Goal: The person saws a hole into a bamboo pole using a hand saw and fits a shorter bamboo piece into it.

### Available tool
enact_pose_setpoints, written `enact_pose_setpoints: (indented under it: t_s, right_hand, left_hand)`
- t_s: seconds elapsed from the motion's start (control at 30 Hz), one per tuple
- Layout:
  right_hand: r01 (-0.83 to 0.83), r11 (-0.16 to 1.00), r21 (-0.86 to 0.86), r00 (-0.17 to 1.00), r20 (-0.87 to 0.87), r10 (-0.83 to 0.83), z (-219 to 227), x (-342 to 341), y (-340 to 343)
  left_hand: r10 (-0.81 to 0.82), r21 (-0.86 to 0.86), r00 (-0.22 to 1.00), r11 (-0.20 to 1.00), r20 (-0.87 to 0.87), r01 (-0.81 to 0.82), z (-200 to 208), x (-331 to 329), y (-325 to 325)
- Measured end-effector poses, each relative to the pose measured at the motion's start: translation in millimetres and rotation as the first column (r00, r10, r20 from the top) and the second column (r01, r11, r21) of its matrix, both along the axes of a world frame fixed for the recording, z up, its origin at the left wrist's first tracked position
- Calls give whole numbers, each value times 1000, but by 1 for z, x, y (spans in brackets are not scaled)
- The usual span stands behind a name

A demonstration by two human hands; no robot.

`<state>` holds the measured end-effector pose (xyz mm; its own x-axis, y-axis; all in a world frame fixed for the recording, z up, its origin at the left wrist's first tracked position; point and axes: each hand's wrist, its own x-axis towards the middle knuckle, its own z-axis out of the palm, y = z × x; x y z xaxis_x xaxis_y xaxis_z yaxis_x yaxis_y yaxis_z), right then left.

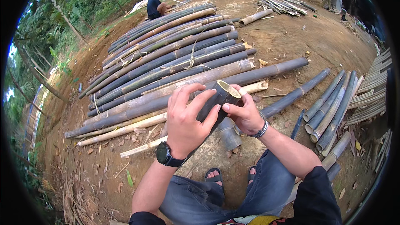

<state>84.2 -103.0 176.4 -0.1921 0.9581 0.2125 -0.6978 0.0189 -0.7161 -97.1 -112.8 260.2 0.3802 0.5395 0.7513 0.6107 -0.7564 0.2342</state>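
A dark bamboo tube (211, 103) slants up in front of me, its pale cut end (228, 88) tipped toward the top right. My left hand (185, 118), with a black watch at the wrist, is around the tube from the left, fingers over its far side and thumb on the near side. On the right, my right hand (246, 114) grips the tube close to the cut rim, thumb bent against it and fingers partly hidden behind. The tube's lower part runs behind my left hand and wrist. Below it, a short grey bamboo section (230, 135) rests on the ground.
Long bamboo poles (183, 64) lie side by side in a wide row ahead. More cut poles (329, 108) lie at my right, near a stack of split strips (371, 87). A person in dark clothes (155, 6) crouches at the far end. Split bamboo (283, 5) lies farther back.
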Motion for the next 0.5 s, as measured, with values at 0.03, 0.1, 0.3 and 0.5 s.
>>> enact_pose_setpoints:
  t_s: [0.03,0.1,0.3,0.5]
  right_hand:
    - [7,1000,8,1000,4,-7,0,0,0]
    - [11,999,32,1000,-1,-11,-1,-1,2]
    - [18,998,68,999,39,-21,-3,0,4]
    - [18,998,68,999,42,-21,-2,0,4]
  left_hand:
    - [-18,-8,1000,1000,-17,18,2,4,-1]
    - [-20,39,996,999,-88,23,3,8,1]
    - [-56,9,980,998,-193,59,10,15,1]
    - [-65,20,969,997,-239,72,19,19,5]
